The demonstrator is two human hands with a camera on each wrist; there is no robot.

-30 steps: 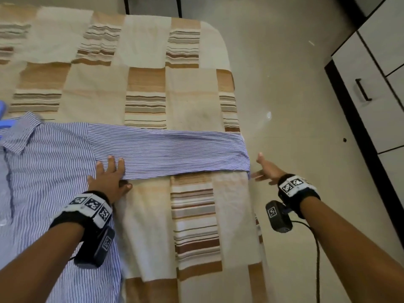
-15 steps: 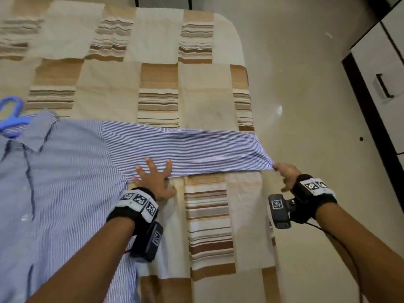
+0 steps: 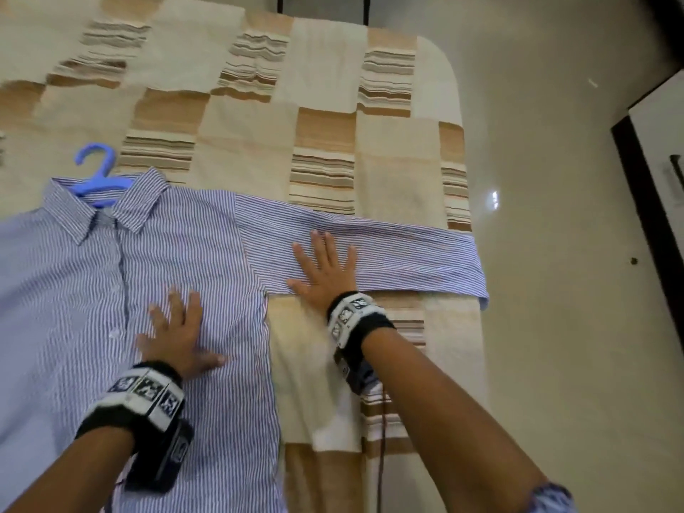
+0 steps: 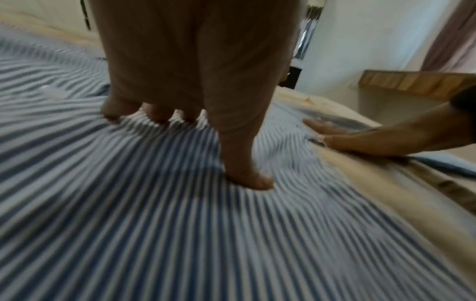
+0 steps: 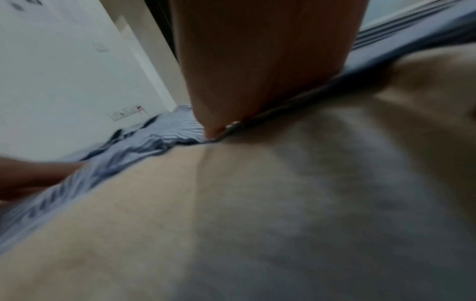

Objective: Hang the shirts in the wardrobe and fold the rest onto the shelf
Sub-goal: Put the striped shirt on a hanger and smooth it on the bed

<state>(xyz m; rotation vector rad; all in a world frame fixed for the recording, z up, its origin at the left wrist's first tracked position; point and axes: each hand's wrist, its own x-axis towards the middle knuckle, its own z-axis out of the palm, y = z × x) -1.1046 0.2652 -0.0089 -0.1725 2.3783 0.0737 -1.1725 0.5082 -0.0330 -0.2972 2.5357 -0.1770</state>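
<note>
Both palms, left hand (image 3: 177, 338) and right hand (image 3: 325, 270), lie flat on the shirt (image 3: 92, 290); hanger (image 3: 98, 175) in the collar; hanging remains.

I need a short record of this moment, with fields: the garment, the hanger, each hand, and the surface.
garment: striped shirt, spread flat, front up, one sleeve stretched toward the bed edge
hanger: blue hanger, inside the collar, hook sticking out
left hand: flat on the shirt body, fingers spread
right hand: flat on the sleeve near the armpit
surface: bed with patchwork bedcover
</note>
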